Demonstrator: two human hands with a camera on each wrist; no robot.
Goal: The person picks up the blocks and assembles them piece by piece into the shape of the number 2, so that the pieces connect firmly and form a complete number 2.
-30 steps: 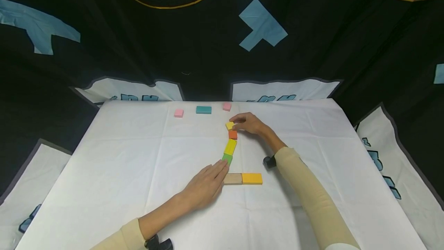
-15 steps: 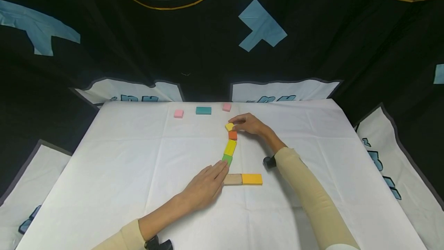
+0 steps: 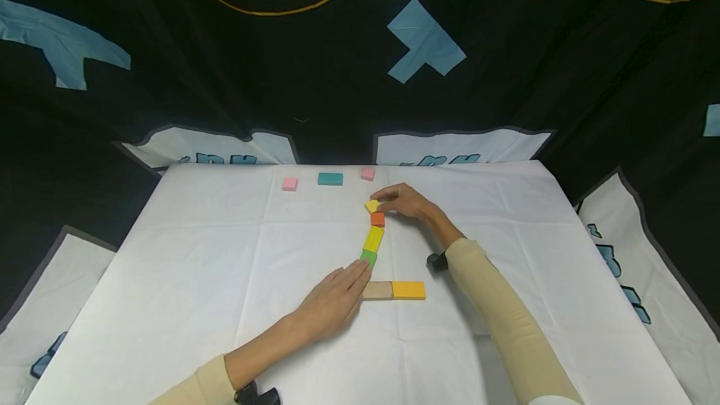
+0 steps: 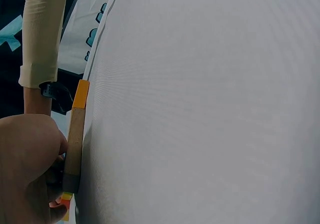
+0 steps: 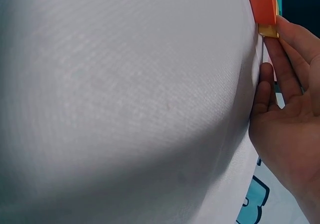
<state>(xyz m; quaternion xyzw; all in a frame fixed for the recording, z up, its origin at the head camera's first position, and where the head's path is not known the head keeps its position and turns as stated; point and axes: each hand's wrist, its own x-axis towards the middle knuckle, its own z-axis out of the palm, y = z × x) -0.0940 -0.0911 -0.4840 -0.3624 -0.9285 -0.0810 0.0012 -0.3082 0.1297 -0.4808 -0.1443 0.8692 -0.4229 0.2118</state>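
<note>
Black cloth (image 3: 281, 74) with pale-blue and yellow shapes hangs behind a white-covered tabletop (image 3: 185, 255), where small coloured blocks lie. With the red-orange block (image 3: 377, 220) as landmark, the small yellow block (image 3: 371, 205) sits just beyond it, turned at an angle, touching it or nearly so. On the near side of the red-orange block comes the long yellow block (image 3: 374, 239), slightly slanted, then the green block (image 3: 368, 257), end to end.

The person's hands are apart from each other, one to each side of the red-orange block. Just beyond and to its right, the right hand (image 3: 402, 199) pinches the small yellow block between thumb and finger. Nearer the person and to its left, the left hand (image 3: 334, 299) lies palm down, fingers nearly straight, fingertips at the green block's near end.

Well on the near side of the red-orange block, the plain wooden block (image 3: 377, 290) and the amber block (image 3: 409, 290) meet end to end, crosswise; the left hand hides whatever adjoins the wooden one's left end. Beyond the red-orange block lie the nearer pink block (image 3: 289, 184) and the teal block (image 3: 330, 179), both to its left, and the farther pink block (image 3: 367, 174), almost straight behind it.
</note>
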